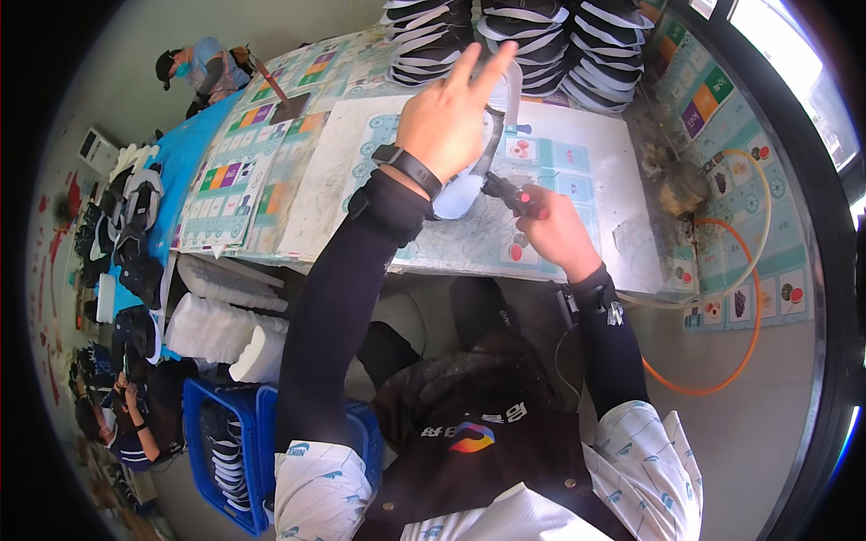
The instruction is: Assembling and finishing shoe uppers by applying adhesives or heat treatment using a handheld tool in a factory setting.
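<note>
A light-grey, shoe-shaped piece with a black edge (460,196) lies on the worktable in front of me. My left hand (446,122) rests over it, two fingers stretched out and spread toward the far end; the hand hides the middle of the piece and its own other fingers. From the right, my right hand (561,230) is closed round a slim black hand tool with a red end (511,194). The tool's dark tip is at the piece's right edge, and I cannot tell whether it touches.
Several stacks of black-and-grey shoe parts (523,45) stand at the table's back edge. An orange hose (753,334) loops at the right, near a dirty fitting (681,189). White foam-like pieces (216,325) and a blue crate (203,442) are at the left. Other people work further off.
</note>
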A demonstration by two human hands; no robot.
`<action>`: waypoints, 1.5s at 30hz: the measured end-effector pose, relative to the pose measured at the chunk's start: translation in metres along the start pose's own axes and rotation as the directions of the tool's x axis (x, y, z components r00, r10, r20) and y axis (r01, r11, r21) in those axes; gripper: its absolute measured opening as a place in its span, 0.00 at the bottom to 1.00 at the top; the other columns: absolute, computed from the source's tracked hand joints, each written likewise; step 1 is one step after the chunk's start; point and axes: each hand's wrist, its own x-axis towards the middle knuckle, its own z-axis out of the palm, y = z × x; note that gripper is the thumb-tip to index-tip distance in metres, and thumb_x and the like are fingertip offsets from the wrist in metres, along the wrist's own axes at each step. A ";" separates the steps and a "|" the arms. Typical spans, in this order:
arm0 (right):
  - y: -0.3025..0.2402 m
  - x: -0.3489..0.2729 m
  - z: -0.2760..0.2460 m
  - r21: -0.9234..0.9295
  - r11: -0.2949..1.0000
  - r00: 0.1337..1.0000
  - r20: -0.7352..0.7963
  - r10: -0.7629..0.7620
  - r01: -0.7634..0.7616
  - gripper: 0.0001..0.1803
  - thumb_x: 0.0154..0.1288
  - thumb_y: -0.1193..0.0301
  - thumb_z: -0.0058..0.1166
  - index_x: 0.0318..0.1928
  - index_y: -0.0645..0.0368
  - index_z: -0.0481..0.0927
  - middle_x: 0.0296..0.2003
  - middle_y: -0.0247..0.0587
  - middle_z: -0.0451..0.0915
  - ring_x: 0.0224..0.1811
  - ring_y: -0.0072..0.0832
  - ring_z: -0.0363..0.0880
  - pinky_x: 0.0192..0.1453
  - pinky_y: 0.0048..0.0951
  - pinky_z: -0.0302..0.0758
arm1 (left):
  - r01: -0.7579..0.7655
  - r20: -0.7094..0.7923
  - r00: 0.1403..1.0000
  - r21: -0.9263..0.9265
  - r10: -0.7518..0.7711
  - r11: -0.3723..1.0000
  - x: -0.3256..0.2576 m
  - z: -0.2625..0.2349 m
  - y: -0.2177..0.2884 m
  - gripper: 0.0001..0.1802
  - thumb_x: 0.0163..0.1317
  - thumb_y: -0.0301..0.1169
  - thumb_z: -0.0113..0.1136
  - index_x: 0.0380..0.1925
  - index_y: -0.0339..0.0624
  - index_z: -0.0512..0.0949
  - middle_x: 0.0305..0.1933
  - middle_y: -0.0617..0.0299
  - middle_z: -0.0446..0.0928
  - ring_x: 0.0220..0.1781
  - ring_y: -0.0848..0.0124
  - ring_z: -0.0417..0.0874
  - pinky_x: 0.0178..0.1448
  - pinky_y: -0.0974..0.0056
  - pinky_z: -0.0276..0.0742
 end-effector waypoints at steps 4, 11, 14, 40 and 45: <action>-0.007 0.007 0.002 0.108 0.990 0.980 0.188 0.068 -0.089 0.09 0.64 0.75 0.51 0.38 0.66 0.83 0.23 0.56 0.82 0.24 0.50 0.86 0.37 0.44 0.81 | -0.075 0.118 0.991 0.045 0.070 0.996 0.001 -0.008 0.002 0.35 0.57 0.20 0.55 0.69 0.45 0.74 0.74 0.50 0.73 0.58 0.51 0.87 0.57 0.50 0.85; -0.007 0.010 -0.006 0.039 0.999 0.992 0.127 0.018 -0.023 0.10 0.61 0.75 0.53 0.40 0.66 0.83 0.21 0.54 0.81 0.23 0.44 0.87 0.36 0.43 0.80 | -0.079 0.159 0.985 0.058 0.069 0.995 0.024 -0.018 0.007 0.29 0.60 0.21 0.56 0.64 0.41 0.78 0.53 0.52 0.86 0.52 0.48 0.87 0.54 0.48 0.84; -0.013 0.003 -0.006 0.106 0.973 0.955 0.240 0.176 -0.206 0.10 0.59 0.77 0.58 0.42 0.64 0.84 0.30 0.38 0.86 0.30 0.25 0.83 0.31 0.31 0.76 | -0.035 0.169 0.985 0.032 0.029 0.999 0.026 -0.018 -0.003 0.24 0.60 0.22 0.57 0.58 0.38 0.81 0.45 0.46 0.86 0.47 0.44 0.87 0.53 0.46 0.83; 0.008 0.029 0.003 -0.213 0.974 0.997 -0.026 -0.078 0.071 0.11 0.60 0.75 0.50 0.40 0.63 0.83 0.31 0.67 0.82 0.39 0.66 0.81 0.47 0.60 0.76 | 0.217 0.090 0.973 -0.031 -0.213 0.976 -0.039 -0.025 -0.002 0.17 0.66 0.26 0.56 0.55 0.41 0.78 0.47 0.48 0.84 0.44 0.43 0.86 0.48 0.44 0.83; 0.005 0.023 0.003 -0.145 0.988 0.986 -0.151 -0.068 0.046 0.10 0.61 0.74 0.51 0.40 0.62 0.84 0.32 0.66 0.82 0.39 0.66 0.81 0.47 0.59 0.77 | 0.164 -0.010 0.986 -0.090 -0.166 0.982 -0.049 -0.024 -0.004 0.10 0.67 0.28 0.58 0.48 0.42 0.76 0.41 0.50 0.84 0.38 0.43 0.87 0.40 0.44 0.84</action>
